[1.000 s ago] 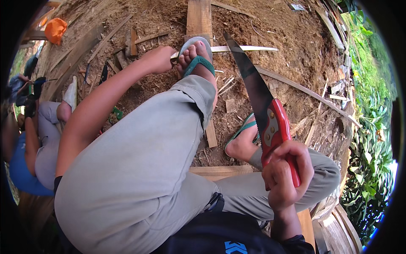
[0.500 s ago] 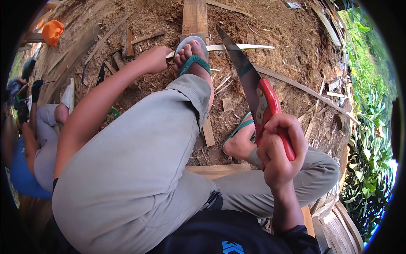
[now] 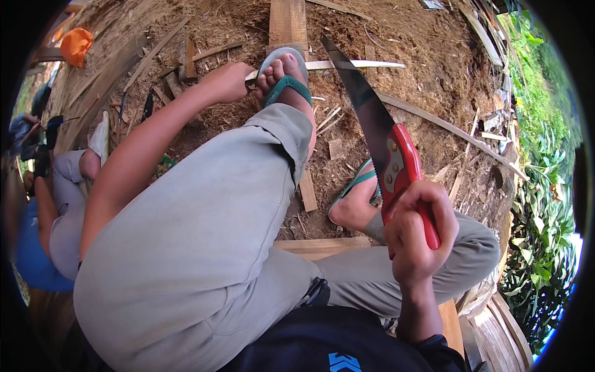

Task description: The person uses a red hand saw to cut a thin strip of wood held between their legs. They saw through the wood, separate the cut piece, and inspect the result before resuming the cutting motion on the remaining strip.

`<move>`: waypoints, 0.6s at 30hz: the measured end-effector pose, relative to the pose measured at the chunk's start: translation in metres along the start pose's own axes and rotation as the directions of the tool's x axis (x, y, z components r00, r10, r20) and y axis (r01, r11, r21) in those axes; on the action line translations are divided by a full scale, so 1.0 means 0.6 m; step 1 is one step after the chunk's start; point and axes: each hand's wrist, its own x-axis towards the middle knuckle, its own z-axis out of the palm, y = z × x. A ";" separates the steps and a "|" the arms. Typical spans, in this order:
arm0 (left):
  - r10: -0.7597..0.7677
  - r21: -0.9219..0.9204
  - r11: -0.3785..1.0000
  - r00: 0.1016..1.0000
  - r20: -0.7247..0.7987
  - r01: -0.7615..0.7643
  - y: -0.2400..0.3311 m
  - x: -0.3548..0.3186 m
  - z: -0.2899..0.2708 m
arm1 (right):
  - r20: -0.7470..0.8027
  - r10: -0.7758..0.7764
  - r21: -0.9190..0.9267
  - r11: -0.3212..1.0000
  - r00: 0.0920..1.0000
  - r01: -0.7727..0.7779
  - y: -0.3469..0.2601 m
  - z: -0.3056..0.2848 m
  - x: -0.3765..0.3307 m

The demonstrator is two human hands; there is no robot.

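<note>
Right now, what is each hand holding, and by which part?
The right hand grips the saw by its red handle, blade pointing away. The left hand holds the pale wooden strip at its near end, beside the sandalled foot.

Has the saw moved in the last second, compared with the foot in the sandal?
Yes. The saw in the right hand has shifted slightly left: its tip is now closer to the left foot on the plank.

One hand saw (image 3: 378,139); two hands, left hand (image 3: 228,82) and right hand (image 3: 416,230); two sandalled feet; one thin pale strip (image 3: 347,64); one orange cloth (image 3: 75,46).
</note>
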 end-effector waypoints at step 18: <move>0.060 -0.056 0.997 0.998 -0.021 -0.061 -0.012 0.015 0.016 | -0.087 0.218 0.053 0.975 0.972 -0.214 -0.049 -0.054 -0.051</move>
